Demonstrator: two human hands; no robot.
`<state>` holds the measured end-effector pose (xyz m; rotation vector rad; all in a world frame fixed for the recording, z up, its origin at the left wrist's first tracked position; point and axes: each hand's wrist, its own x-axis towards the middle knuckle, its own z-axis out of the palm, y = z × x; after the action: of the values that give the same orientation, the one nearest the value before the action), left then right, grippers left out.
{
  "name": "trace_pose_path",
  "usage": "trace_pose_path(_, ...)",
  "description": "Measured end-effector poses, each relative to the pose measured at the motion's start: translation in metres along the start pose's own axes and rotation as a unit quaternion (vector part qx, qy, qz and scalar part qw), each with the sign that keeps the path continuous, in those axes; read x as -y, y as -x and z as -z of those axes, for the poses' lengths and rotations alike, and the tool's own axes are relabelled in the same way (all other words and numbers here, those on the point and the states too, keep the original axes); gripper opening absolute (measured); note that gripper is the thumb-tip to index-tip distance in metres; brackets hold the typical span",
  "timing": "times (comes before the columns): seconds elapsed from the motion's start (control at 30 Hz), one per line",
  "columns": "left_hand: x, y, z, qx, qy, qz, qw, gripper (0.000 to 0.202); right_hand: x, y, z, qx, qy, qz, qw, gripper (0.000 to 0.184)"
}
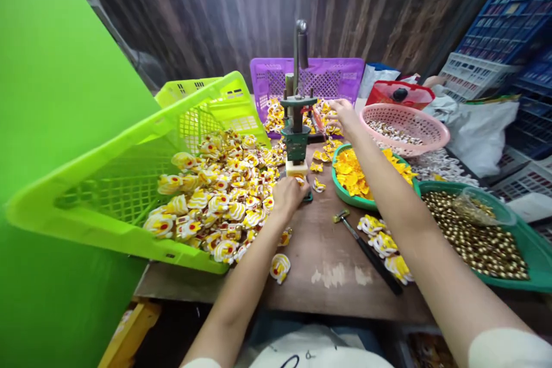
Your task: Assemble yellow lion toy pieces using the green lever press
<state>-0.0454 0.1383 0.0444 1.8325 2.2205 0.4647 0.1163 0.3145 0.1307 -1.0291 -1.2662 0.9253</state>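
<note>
My left hand (290, 194) is at the base of a green hand press (296, 141), just under its pale block (296, 169). Its fingers are closed on a small yellow-and-white plastic piece, mostly hidden by the hand. My right hand (345, 118) reaches past the press on the right, fingers apart, beside yellow-and-white pieces (325, 112) in a tipped purple basket (340, 72). Nothing shows clearly in it. The press lever (303, 49) stands upright, with neither hand on it. Left of the press, a heap of similar pieces (219, 201) spills from a lime-green basket (112, 149).
A hammer (366, 247) lies on the table beside several pieces (383, 244). To the right are a green tray of yellow parts (351, 175), a pink basket (431, 141) and a green tub (535, 267) of gold bells (478, 247). Crates (495, 29) are stacked behind.
</note>
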Motion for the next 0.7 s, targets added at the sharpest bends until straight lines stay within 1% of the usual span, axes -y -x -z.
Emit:
trace_pose_path(0.07, 0.006, 0.011, 0.006, -0.001, 0.042, 0.004, 0.999, 0.046, 0.004, 0.039, 0.027, -0.004, 0.011, -0.002, 1.0, 0.015)
trace_pose_path(0.1, 0.011, 0.017, 0.007, 0.015, 0.078, 0.009, 0.997, 0.045, 0.005, 0.065, 0.039, -0.002, 0.015, 0.003, 1.0, 0.015)
trace_pose_path(0.13, 0.017, 0.024, 0.006, 0.047, 0.126, 0.017, 0.991, 0.046, 0.005, 0.094, 0.049, 0.002, 0.014, 0.01, 1.0, 0.015)
trace_pose_path(0.17, 0.022, 0.032, 0.005, 0.093, 0.187, 0.028, 0.978, 0.047, 0.004, 0.125, 0.057, 0.011, 0.014, 0.012, 1.0, 0.016)
trace_pose_path(0.2, 0.027, 0.04, 0.002, 0.149, 0.26, 0.041, 0.953, 0.048, 0.003, 0.157, 0.063, 0.013, 0.017, 0.009, 1.0, 0.018)
trace_pose_path(0.23, 0.031, 0.048, -0.001, 0.21, 0.337, 0.054, 0.916, 0.05, -0.001, 0.187, 0.065, 0.015, 0.021, 0.0, 1.0, 0.02)
trace_pose_path(0.3, 0.035, 0.063, -0.011, 0.318, 0.475, 0.073, 0.817, 0.05, -0.01, 0.24, 0.062, 0.026, 0.026, -0.037, 0.999, 0.027)
trace_pose_path(0.33, 0.035, 0.07, -0.017, 0.359, 0.524, 0.078, 0.768, 0.049, -0.016, 0.261, 0.057, 0.036, 0.021, -0.06, 0.997, 0.033)
trace_pose_path(0.37, 0.034, 0.076, -0.023, 0.39, 0.557, 0.081, 0.729, 0.048, -0.022, 0.278, 0.052, 0.046, 0.01, -0.082, 0.996, 0.039)
trace_pose_path(0.4, 0.031, 0.081, -0.03, 0.413, 0.578, 0.081, 0.699, 0.048, -0.028, 0.291, 0.047, 0.058, -0.004, -0.102, 0.993, 0.045)
trace_pose_path(0.43, 0.028, 0.086, -0.036, 0.428, 0.589, 0.081, 0.681, 0.047, -0.034, 0.3, 0.042, 0.066, -0.018, -0.119, 0.991, 0.051)
trace_pose_path(0.47, 0.025, 0.09, -0.043, 0.436, 0.591, 0.081, 0.674, 0.047, -0.039, 0.307, 0.039, 0.069, -0.025, -0.13, 0.989, 0.054)
trace_pose_path(0.5, 0.021, 0.094, -0.049, 0.44, 0.586, 0.083, 0.676, 0.047, -0.044, 0.312, 0.038, 0.069, -0.021, -0.134, 0.988, 0.056)
trace_pose_path(0.53, 0.019, 0.097, -0.055, 0.436, 0.572, 0.083, 0.689, 0.046, -0.048, 0.316, 0.039, 0.063, -0.002, -0.13, 0.99, 0.056)
trace_pose_path(0.57, 0.017, 0.099, -0.06, 0.425, 0.547, 0.082, 0.717, 0.044, -0.053, 0.319, 0.041, 0.05, 0.034, -0.118, 0.991, 0.056)
trace_pose_path(0.6, 0.017, 0.1, -0.064, 0.405, 0.508, 0.077, 0.756, 0.041, -0.057, 0.321, 0.045, 0.034, 0.084, -0.099, 0.991, 0.054)
trace_pose_path(0.63, 0.017, 0.099, -0.068, 0.376, 0.459, 0.063, 0.803, 0.038, -0.062, 0.324, 0.049, 0.021, 0.144, -0.075, 0.986, 0.053)
trace_pose_path(0.67, 0.017, 0.097, -0.072, 0.337, 0.405, 0.037, 0.849, 0.035, -0.067, 0.328, 0.053, 0.013, 0.209, -0.051, 0.976, 0.05)
trace_pose_path(0.7, 0.018, 0.094, -0.075, 0.291, 0.351, 0.002, 0.89, 0.032, -0.072, 0.331, 0.057, 0.011, 0.275, -0.03, 0.961, 0.047)
